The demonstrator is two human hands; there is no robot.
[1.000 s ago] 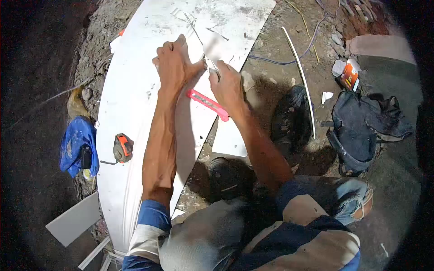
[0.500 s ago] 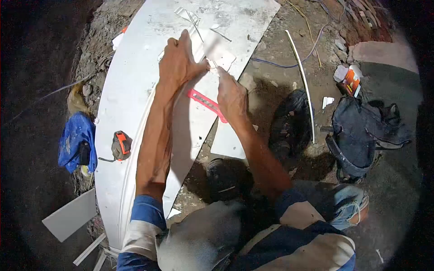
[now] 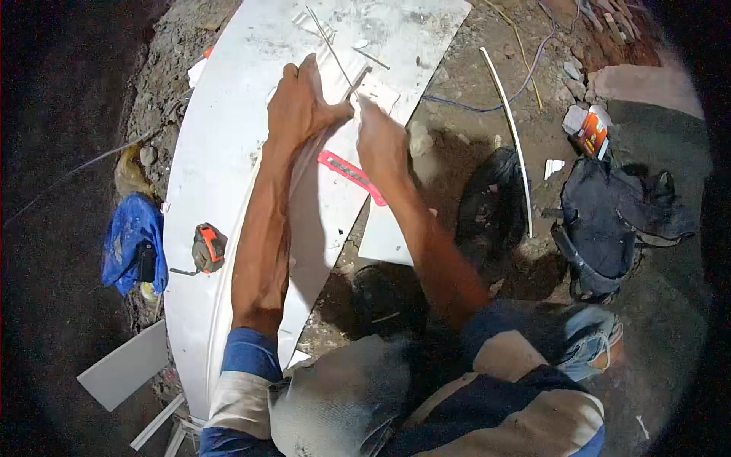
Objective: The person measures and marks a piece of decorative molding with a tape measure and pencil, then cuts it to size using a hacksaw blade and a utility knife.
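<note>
My left hand (image 3: 299, 103) presses down on a long white trim strip (image 3: 221, 305) lying along the white board (image 3: 190, 175), its thumb stretched to the right. The strip runs under my left forearm, and its far end (image 3: 335, 72) shows beyond the hand. My right hand (image 3: 381, 141), smeared by motion, is closed by the left thumb. A thin dark blade (image 3: 333, 49), like a hacksaw blade, slants from its fingers across the trim; its grip is partly hidden. Below the right hand lies a pink utility knife (image 3: 352, 177), touched by neither hand.
An orange and black tape measure (image 3: 207, 247) rests on the board's left side. Left of it are a blue cloth bag (image 3: 133, 240) and a white offcut (image 3: 126, 365). On the dirt at right lie a narrow white strip (image 3: 509, 145), a dark backpack (image 3: 598, 228) and an orange box (image 3: 592, 135).
My right hand has shifted slightly up and left, and the thin blade now reaches farther up past the trim. The left hand holds its place. The view has shifted slightly.
</note>
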